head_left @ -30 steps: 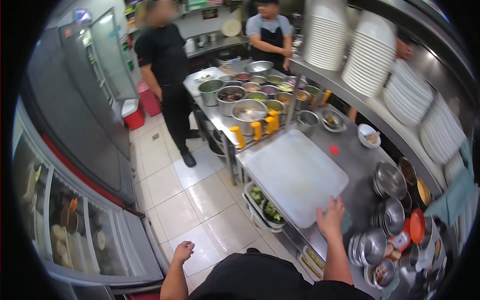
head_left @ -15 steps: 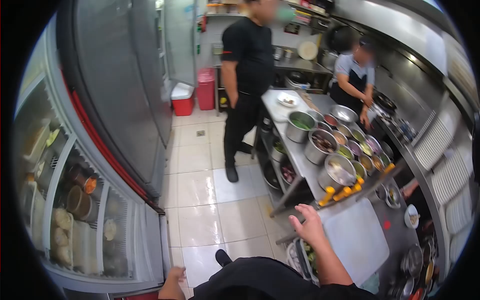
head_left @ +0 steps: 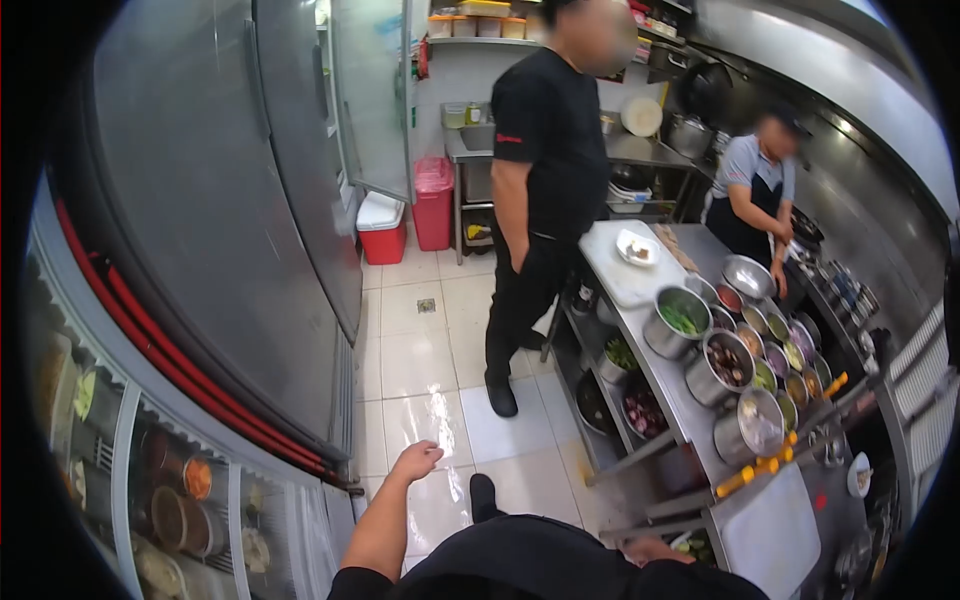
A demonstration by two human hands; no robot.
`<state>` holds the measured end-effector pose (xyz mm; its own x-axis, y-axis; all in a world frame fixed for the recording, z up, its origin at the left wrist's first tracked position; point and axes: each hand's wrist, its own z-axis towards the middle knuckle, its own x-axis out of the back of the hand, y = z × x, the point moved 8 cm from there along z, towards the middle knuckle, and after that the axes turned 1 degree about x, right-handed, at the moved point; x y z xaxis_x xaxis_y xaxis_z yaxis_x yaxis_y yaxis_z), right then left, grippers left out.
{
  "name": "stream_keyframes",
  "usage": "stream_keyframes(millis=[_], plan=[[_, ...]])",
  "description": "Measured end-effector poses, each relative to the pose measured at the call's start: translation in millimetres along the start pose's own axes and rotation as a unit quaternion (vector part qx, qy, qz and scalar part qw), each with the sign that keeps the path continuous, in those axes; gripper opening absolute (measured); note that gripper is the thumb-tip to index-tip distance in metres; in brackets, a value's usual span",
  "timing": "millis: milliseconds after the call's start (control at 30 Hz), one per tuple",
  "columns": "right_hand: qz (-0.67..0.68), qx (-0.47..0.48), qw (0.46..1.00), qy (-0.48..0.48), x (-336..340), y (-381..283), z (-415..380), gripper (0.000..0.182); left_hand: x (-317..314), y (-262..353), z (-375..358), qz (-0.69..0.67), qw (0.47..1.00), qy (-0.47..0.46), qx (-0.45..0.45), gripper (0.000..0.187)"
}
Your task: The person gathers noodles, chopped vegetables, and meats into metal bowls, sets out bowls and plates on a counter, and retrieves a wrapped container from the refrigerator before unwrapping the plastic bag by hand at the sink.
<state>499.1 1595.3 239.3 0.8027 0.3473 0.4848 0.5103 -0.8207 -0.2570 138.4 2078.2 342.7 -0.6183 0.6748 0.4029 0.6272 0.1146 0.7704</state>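
My left hand [head_left: 418,460] hangs over the tiled floor in front of my body, with its fingers loosely curled together and nothing in them. Low at my right side is my right hand [head_left: 655,550], blurred and partly covered by my dark sleeve. Close to it, a container of green vegetables [head_left: 693,546] sits beneath the counter. The white cutting board [head_left: 770,530] lies on the counter to the right of that hand. Both hands are apart from the steel pots further up the counter.
A person in black [head_left: 550,150] stands ahead beside the prep counter [head_left: 640,390]. Another person [head_left: 750,195] works behind its steel pots [head_left: 678,322]. Yellow handles [head_left: 757,467] line the counter's near end. Fridges [head_left: 190,200] run along the left; a red cooler [head_left: 382,240] stands further back.
My left hand has swung forward and up over the floor. My right hand has drawn back from beside the cutting board to my side. The view has moved forward and turned left.
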Motion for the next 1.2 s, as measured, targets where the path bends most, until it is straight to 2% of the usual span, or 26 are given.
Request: stream_keyframes(millis=[33,67,100,167,233,267,300,333,367,400,500,567,633,667,733,767,833,867,933,1033,1133,1200], plan=[[0.012,0.027,0.999,0.034,6,-4,3,0.046,20,-17,18,0.018,1.0,0.016,0.014,0.052],[0.027,0.083,0.992,0.087,18,-15,3,0.045,30,-81,66,0.16,0.985,0.034,-0.057,0.05],[0.044,0.164,0.974,0.149,37,-43,-7,0.044,43,-130,104,0.3,0.944,0.072,-0.12,0.05],[0.043,0.302,0.921,0.243,76,-101,-12,0.046,73,-169,77,0.232,0.964,0.017,0.129,0.051],[0.012,0.187,0.977,0.098,98,-132,77,0.047,87,-206,48,0.113,0.957,-0.014,0.267,0.051],[-0.058,0.151,0.986,0.036,102,-137,146,0.048,95,-222,41,0.083,0.957,0.016,0.279,0.051],[-0.139,0.147,0.979,-0.02,111,-155,215,0.05,99,-239,27,0.055,0.954,0.043,0.292,0.051],[-0.201,0.171,0.964,-0.041,128,-188,274,0.052,100,-252,12,0.027,0.938,0.041,0.344,0.049],[-0.337,0.15,0.929,-0.008,162,-259,284,0.044,96,-273,0,-0.001,0.919,0.037,0.393,0.048],[-0.263,0.124,0.956,0.031,202,-328,288,0.047,89,-281,-8,-0.047,0.936,0.033,0.347,0.045],[-0.084,0.217,0.964,0.13,289,-524,289,0.045,98,-259,-15,-0.223,0.949,0.003,0.221,0.04],[-0.039,0.301,0.938,0.17,319,-623,306,0.044,118,-245,22,-0.289,0.938,-0.004,0.193,0.037],[-0.067,0.31,0.94,0.128,328,-694,309,0.044,144,-244,68,-0.315,0.928,-0.014,0.199,0.035],[-0.077,0.317,0.939,0.112,334,-728,313,0.044,155,-266,108,-0.161,0.838,-0.004,0.521,0.036],[-0.176,0.296,0.938,0.053,333,-765,335,0.045,223,-229,241,-0.005,0.962,-0.068,0.263,0.043],[-0.18,0.321,0.929,0.033,337,-782,342,0.046,256,-207,298,0.081,0.986,-0.061,0.13,0.05],[-0.137,0.299,0.944,0.037,366,-811,352,0.047,327,-147,399,0.141,0.953,-0.059,0.261,0.056],[-0.118,0.29,0.948,0.055,383,-827,359,0.046,362,-122,451,0.14,0.966,0.019,0.216,0.051],[-0.007,0.264,0.962,0.077,413,-839,394,0.046,420,-43,521,-0.073,0.981,0.1,0.151,0.038],[0.145,0.218,0.959,0.108,471,-868,444,0.041,489,64,596,-0.118,0.981,0.128,0.09,0.047],[0.197,0.218,0.946,0.137,538,-909,500,0.038,523,76,668,-0.139,0.978,0.129,0.092,0.038],[0.176,0.249,0.938,0.167,579,-959,550,0.035,539,84,680,0.018,0.981,0.147,0.128,0.041]])
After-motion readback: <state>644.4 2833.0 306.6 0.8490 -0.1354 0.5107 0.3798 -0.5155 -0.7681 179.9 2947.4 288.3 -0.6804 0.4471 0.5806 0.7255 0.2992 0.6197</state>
